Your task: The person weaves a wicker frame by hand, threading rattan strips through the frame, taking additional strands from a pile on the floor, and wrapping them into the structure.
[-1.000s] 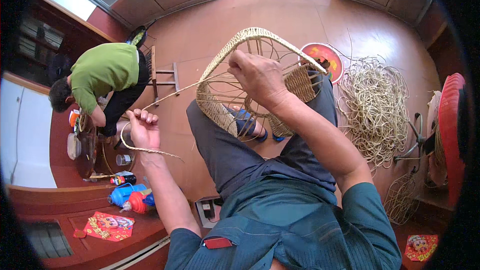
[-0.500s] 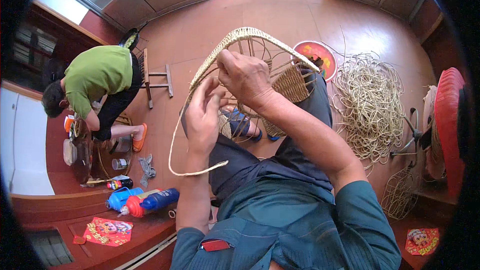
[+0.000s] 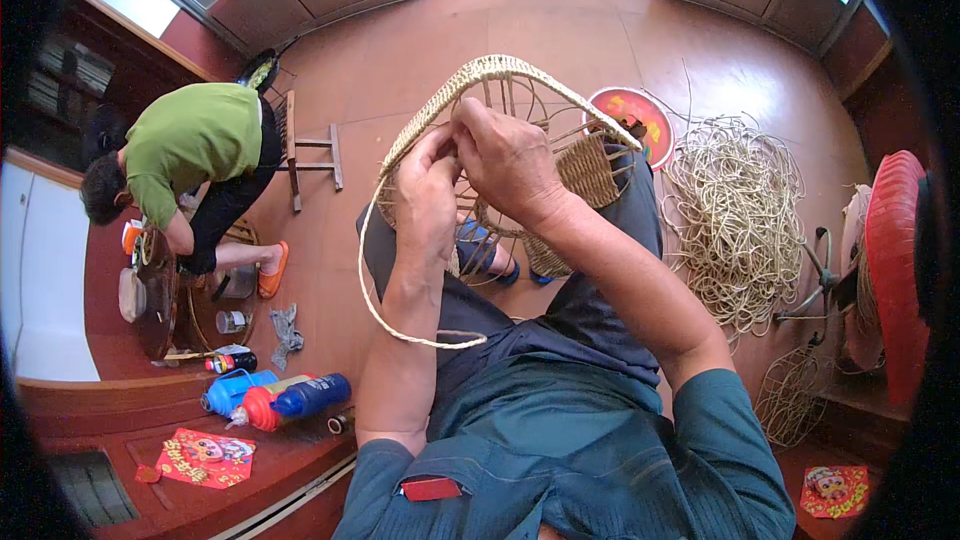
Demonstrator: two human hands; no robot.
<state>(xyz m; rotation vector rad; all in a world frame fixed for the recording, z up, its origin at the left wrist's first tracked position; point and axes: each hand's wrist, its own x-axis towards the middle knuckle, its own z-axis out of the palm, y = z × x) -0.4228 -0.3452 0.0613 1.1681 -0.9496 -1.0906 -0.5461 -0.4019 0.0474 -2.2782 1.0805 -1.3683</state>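
A half-woven basket-like frame (image 3: 590,172) of pale twisted cord and thin brown rods rests on my lap. Its upper rim (image 3: 492,64) is wrapped in tight cord, while bare rods show below. Just inside the rim, my right hand (image 3: 512,162) is closed, thumb and fingers pinched. Against it, my left hand (image 3: 428,195) also has its fingers closed, at the rim's left side. What the fingertips grip is hidden. A loose straw cord (image 3: 362,275) hangs from the rim beside my left hand, curving down to a free end over my lap.
A big pile of cord (image 3: 740,220) lies on the floor at right, near a red basin (image 3: 640,120). A red chair-like object (image 3: 900,260) stands far right. At left, a person in green (image 3: 195,145) bends beside a wooden stool (image 3: 310,155). Bottles (image 3: 310,397) lie lower left.
My left hand has moved up and right to meet my right hand, and its fingers have closed. The cord's free end has swung right and slightly down.
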